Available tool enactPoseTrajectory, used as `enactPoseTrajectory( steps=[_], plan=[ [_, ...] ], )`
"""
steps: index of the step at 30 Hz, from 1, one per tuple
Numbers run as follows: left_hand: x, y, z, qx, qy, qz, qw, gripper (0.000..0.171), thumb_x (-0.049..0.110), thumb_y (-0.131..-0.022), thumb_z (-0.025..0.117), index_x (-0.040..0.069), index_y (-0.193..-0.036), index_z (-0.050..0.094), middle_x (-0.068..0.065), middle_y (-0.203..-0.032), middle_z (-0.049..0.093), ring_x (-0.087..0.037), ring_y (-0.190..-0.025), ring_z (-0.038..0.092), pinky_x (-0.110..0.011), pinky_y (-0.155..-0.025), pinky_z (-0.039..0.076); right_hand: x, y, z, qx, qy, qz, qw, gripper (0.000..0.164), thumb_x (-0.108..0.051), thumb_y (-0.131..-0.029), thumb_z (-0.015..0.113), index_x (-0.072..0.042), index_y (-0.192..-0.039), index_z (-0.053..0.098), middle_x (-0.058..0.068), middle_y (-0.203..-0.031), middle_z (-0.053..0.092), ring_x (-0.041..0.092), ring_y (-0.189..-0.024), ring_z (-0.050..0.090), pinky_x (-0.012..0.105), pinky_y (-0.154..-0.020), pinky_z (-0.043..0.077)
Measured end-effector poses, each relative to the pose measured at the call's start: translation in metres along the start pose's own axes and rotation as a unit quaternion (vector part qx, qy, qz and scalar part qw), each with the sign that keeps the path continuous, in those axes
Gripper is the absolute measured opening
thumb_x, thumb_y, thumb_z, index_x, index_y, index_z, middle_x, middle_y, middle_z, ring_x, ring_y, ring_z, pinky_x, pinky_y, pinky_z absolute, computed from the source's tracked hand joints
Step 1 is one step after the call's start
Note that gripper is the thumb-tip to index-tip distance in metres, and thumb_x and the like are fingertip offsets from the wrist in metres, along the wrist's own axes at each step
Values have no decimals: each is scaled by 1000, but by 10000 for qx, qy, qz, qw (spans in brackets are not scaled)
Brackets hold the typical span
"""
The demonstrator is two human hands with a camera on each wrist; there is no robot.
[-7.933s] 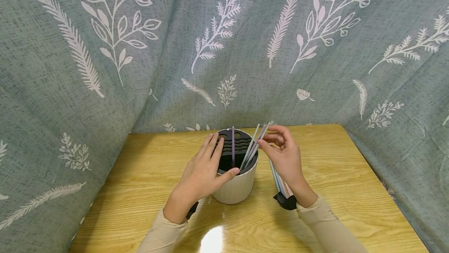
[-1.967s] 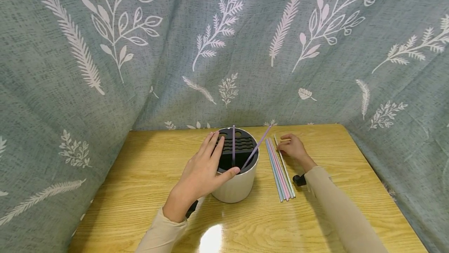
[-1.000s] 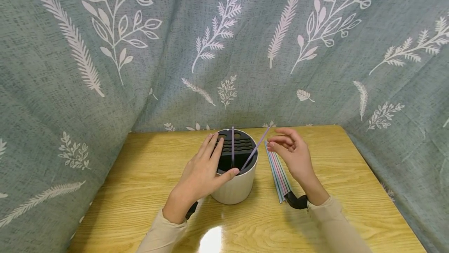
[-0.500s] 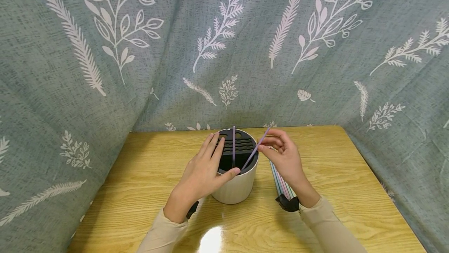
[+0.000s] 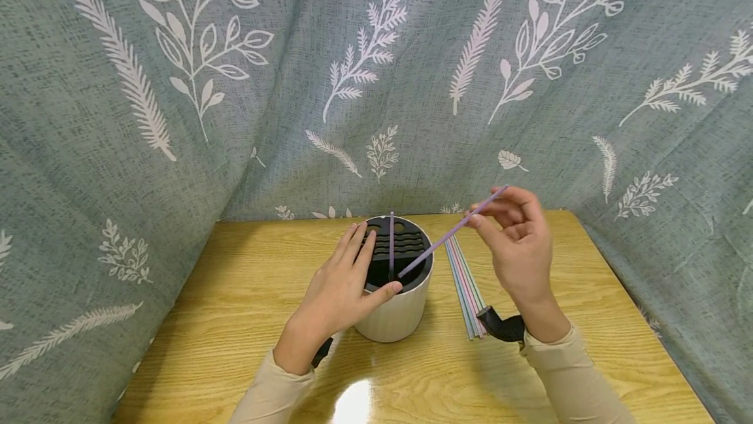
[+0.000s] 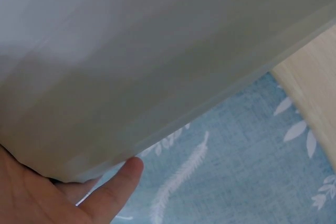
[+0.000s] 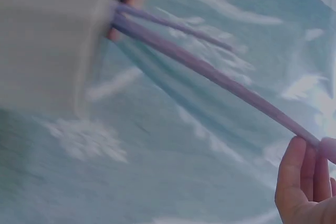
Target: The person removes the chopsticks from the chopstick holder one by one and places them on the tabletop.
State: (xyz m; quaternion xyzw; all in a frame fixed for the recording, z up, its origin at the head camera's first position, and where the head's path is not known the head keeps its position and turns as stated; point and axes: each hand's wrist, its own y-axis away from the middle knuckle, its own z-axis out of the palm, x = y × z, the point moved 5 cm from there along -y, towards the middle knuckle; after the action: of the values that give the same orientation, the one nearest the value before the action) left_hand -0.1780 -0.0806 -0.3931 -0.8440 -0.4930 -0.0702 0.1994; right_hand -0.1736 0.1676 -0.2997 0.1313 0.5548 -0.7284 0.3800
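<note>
A white ribbed pot (image 5: pixel 395 321) with a black slotted insert (image 5: pixel 412 231) stands on the table. My left hand (image 5: pixel 338 290) rests on its left side, fingers spread straight over the top and thumb at the front rim. In the left wrist view, fingertips (image 6: pixel 134 167) touch the pot's wall. My right hand (image 5: pixel 520 247) pinches a slanting purple straw (image 5: pixel 441 241) near its upper end; its lower end is over the insert's front opening. Another purple straw (image 5: pixel 391 241) stands upright in that opening. The right wrist view shows the pinched straw (image 7: pixel 210 72) stretching from the pot to my fingers.
Several pastel straws (image 5: pixel 461 280) lie side by side on the wooden table (image 5: pixel 247 293), right of the pot. A black wrist mount (image 5: pixel 502 326) overlaps their near ends. A leaf-patterned cloth (image 5: pixel 265 84) hangs behind the table and along its sides.
The pale straws left the pot, and a pale one was laid on the table. My right hand returned, took the leaning purple straw and drew it up and right. The left hand stayed.
</note>
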Motion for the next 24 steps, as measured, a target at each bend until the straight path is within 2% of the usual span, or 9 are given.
enactPoseTrajectory(
  steps=[3, 5, 8, 12, 16, 18, 20, 24],
  plan=[
    [0, 0, 0, -34, 5, -15, 10000, 99, 79, -92, 34, 7, -160, 22, -9, -167, 11, -18, -152, -1, -54, -103, 43, -23, -13, -7, 331, -751, -354, 9960, 41, 32, -81, 60, 22, -119, 47, 27, -96, 66, 35, -89, 68, 42, -78, 58],
    [0, 0, 0, -48, 8, -13, 10000, 99, 79, -92, 34, 8, -160, 22, -8, -167, 10, -18, -152, -1, -54, -103, 42, -35, -19, -16, 579, -1071, -421, 9917, 42, 36, -80, 54, 23, -120, 44, 30, -93, 64, 38, -87, 68, 44, -77, 58],
    [0, 0, 0, -63, 20, -10, 10000, 99, 79, -93, 35, 8, -160, 22, -8, -167, 9, -18, -152, -1, -53, -103, 43, -43, -25, -34, 984, -1107, -279, 9886, 43, 36, -82, 51, 21, -122, 45, 30, -91, 63, 40, -83, 67, 43, -75, 58],
    [-1, 0, -1, -51, 30, -12, 10000, 99, 79, -93, 36, 7, -160, 23, -9, -166, 11, -21, -152, 2, -53, -103, 43, -34, -28, -64, 1255, -661, 367, 9892, 42, 28, -86, 56, 15, -125, 48, 25, -91, 65, 36, -86, 68, 39, -74, 59],
    [-1, 1, -1, -54, 25, -24, 10000, 99, 79, -92, 37, 6, -160, 24, -12, -166, 15, -24, -152, 6, -53, -103, 43, -5, -22, -96, 1045, 123, 1345, 9853, 44, 19, -90, 60, 8, -131, 47, 16, -95, 70, 27, -90, 70, 34, -76, 58],
    [-1, 1, -1, -80, 31, -38, 10000, 99, 79, -93, 36, 7, -160, 24, -12, -166, 15, -23, -152, 6, -53, -103, 42, 14, -17, -113, 880, 614, 1870, 9765, 43, 14, -92, 62, 4, -132, 48, 11, -96, 72, 23, -89, 71, 32, -77, 58],
    [-1, 1, -1, -89, 32, -45, 9999, 99, 79, -92, 36, 7, -160, 23, -12, -166, 15, -23, -152, 6, -53, -103, 42, 33, -10, -129, 745, 1018, 2375, 9632, 41, 10, -94, 63, -1, -131, 49, 6, -97, 73, 19, -87, 71, 30, -77, 58],
    [0, 0, -1, -80, 21, -23, 10000, 99, 78, -93, 37, 7, -160, 24, -12, -166, 15, -24, -152, 7, -54, -103, 43, 71, 5, -156, 621, 1769, 3255, 9268, 37, 3, -96, 64, -10, -127, 48, 1, -98, 72, 15, -86, 71, 29, -78, 57]
  ],
)
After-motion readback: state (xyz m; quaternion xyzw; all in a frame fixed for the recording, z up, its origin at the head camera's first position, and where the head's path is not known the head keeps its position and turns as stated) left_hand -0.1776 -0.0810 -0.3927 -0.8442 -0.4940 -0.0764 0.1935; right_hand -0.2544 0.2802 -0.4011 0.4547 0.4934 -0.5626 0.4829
